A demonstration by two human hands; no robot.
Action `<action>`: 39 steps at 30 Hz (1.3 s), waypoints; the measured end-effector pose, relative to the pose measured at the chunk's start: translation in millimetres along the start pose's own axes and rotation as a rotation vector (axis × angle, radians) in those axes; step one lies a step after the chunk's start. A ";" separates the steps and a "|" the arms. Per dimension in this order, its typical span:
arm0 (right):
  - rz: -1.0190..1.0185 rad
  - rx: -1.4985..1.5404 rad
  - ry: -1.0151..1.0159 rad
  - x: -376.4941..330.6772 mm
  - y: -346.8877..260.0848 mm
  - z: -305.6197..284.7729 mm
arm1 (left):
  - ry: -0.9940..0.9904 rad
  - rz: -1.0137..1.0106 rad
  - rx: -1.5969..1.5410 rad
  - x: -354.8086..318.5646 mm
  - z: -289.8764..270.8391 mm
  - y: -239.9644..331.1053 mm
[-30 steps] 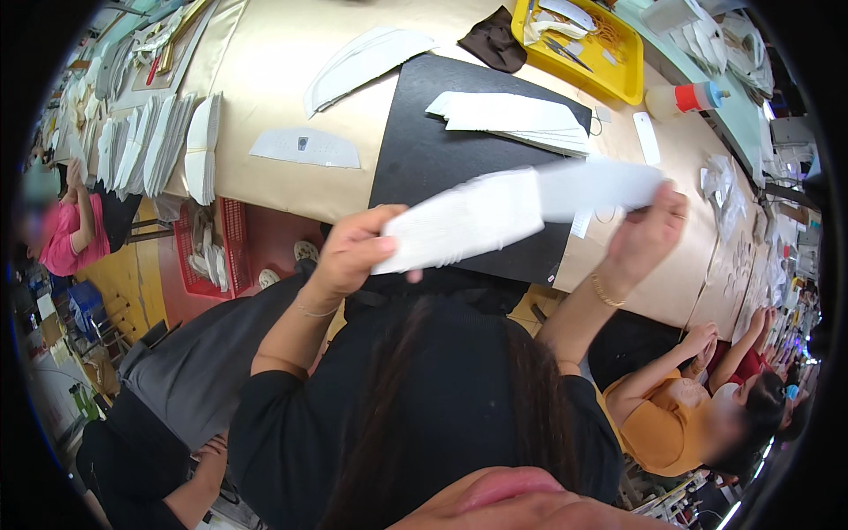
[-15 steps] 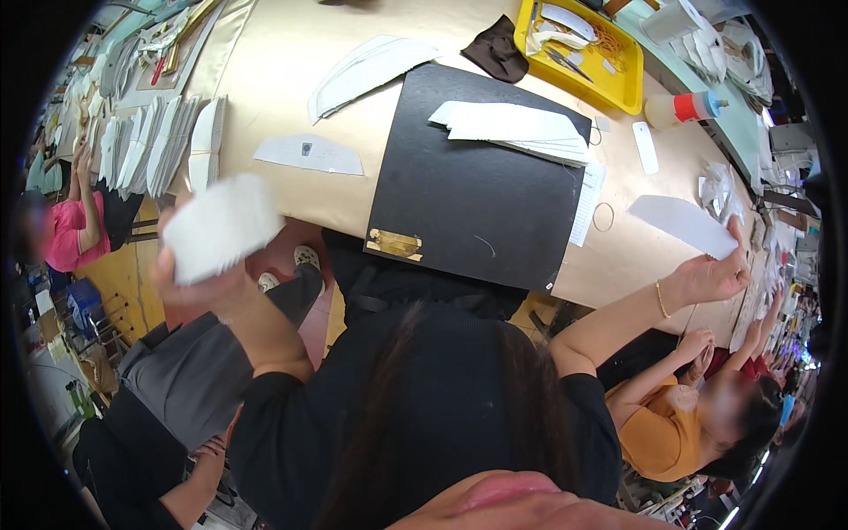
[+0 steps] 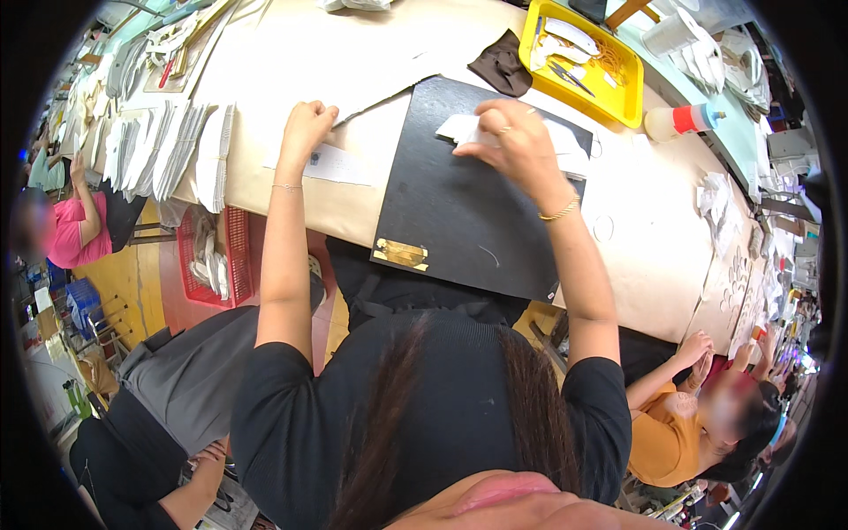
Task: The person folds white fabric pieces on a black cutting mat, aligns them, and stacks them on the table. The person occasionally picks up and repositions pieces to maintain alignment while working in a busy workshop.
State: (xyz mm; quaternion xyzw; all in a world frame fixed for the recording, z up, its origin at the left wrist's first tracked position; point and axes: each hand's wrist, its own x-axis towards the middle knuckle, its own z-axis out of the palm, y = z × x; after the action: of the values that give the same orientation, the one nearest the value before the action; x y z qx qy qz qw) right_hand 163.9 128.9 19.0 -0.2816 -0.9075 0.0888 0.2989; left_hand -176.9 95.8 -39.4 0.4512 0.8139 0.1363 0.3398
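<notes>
Right hand [image 3: 517, 146] pinches the top white cut piece of a small stack [image 3: 565, 146] at the far edge of the black board [image 3: 459, 212]. Left hand [image 3: 305, 124] is closed on a long white piece [image 3: 389, 88] beside the board's far-left corner. Judged: sorting is under way; finished stacks [image 3: 168, 150] line the worktop's left edge [image 3: 265, 212]

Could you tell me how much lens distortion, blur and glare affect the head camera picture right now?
Head view: strong fisheye, the table edge bows and a black vignette rings the frame; light is even, no harsh glare; the right hand and left hand look fairly sharp; the rim is soft.
</notes>
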 end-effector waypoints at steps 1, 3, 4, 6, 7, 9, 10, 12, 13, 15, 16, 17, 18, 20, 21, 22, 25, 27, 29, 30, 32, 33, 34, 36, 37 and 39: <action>0.153 0.000 -0.200 -2.2 -0.2 13.8 | 0.132 0.030 0.035 0.4 3.8 -7.2; 0.064 -0.053 -0.080 -11.4 -1.2 28.1 | 0.374 0.067 0.118 -1.2 11.2 -12.5; 0.079 -0.108 -0.095 -15.9 -3.7 31.5 | 0.422 0.119 0.114 -1.0 12.0 -10.7; 0.086 -0.062 -0.018 -21.4 -9.4 30.7 | 0.495 0.315 0.269 4.3 18.9 5.3; 0.105 -0.054 0.005 -22.8 -12.8 27.7 | 0.431 0.317 0.330 9.5 24.1 17.6; 0.104 -0.024 -0.006 -24.6 -21.4 20.0 | 0.381 0.395 0.457 21.9 33.6 43.0; 0.103 -0.012 -0.012 -25.9 -25.7 15.7 | 0.318 0.392 0.450 27.1 34.7 51.6; 0.121 0.015 -0.033 -30.6 -31.6 5.9 | 0.156 0.384 0.478 39.2 33.1 66.1; 0.148 0.021 -0.028 -34.0 -33.0 1.2 | 0.158 0.389 0.436 44.1 31.4 70.6; 0.196 0.035 -0.027 -42.9 -32.6 -8.7 | 0.154 0.390 0.383 50.9 27.0 75.7; 0.217 0.033 -0.031 -47.5 -32.0 -12.3 | 0.138 0.401 0.419 51.0 27.2 75.8; 0.236 0.037 -0.028 -51.5 -30.9 -15.3 | 0.126 0.388 0.457 51.0 26.1 75.7; 0.257 0.048 -0.016 -54.7 -30.3 -16.7 | 0.118 0.382 0.500 50.7 24.8 75.3; 0.267 0.067 -0.021 -58.7 -29.9 -17.8 | 0.074 0.376 0.486 48.9 22.0 74.4; 0.269 0.081 -0.021 -59.4 -30.4 -17.1 | 0.037 0.369 0.481 47.5 20.2 73.7; 0.264 0.101 -0.025 -59.4 -31.4 -16.1 | 0.023 0.398 0.435 47.4 16.2 73.5; 0.248 0.142 -0.039 -57.2 -36.4 -12.5 | -0.035 0.414 0.421 44.8 9.5 72.9; 0.241 0.146 -0.048 -55.7 -40.6 -10.6 | -0.026 0.354 0.589 44.3 9.7 74.2; 0.237 0.143 -0.057 -55.1 -44.7 -9.0 | 0.032 0.284 0.562 48.6 9.7 77.9; 0.232 0.143 -0.064 -55.4 -46.8 -8.6 | 0.032 0.246 0.548 51.1 9.5 78.9; 0.231 0.170 -0.066 -57.1 -50.9 -8.2 | -0.026 0.231 0.525 57.9 5.9 79.7; 0.227 0.185 -0.069 -58.0 -53.2 -7.7 | -0.037 0.214 0.519 60.0 5.3 78.9; 0.225 0.204 -0.081 -58.7 -55.6 -6.7 | -0.054 0.232 0.532 60.9 5.9 77.7; 0.222 0.239 -0.102 -59.4 -61.4 -3.8 | -0.039 0.266 0.576 59.6 7.4 75.2; 0.208 0.264 -0.120 -58.3 -64.3 -0.4 | -0.049 0.281 0.527 57.3 7.0 73.9; 0.181 0.314 -0.138 -55.1 -73.5 9.3 | -0.104 0.324 0.420 49.3 5.3 72.7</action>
State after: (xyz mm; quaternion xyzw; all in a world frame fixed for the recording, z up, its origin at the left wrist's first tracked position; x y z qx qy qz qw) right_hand 161.2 37.3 8.6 -0.3051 -0.8717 0.2751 0.2670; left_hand -144.6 176.6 -26.1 0.6424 0.7231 -0.0064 0.2538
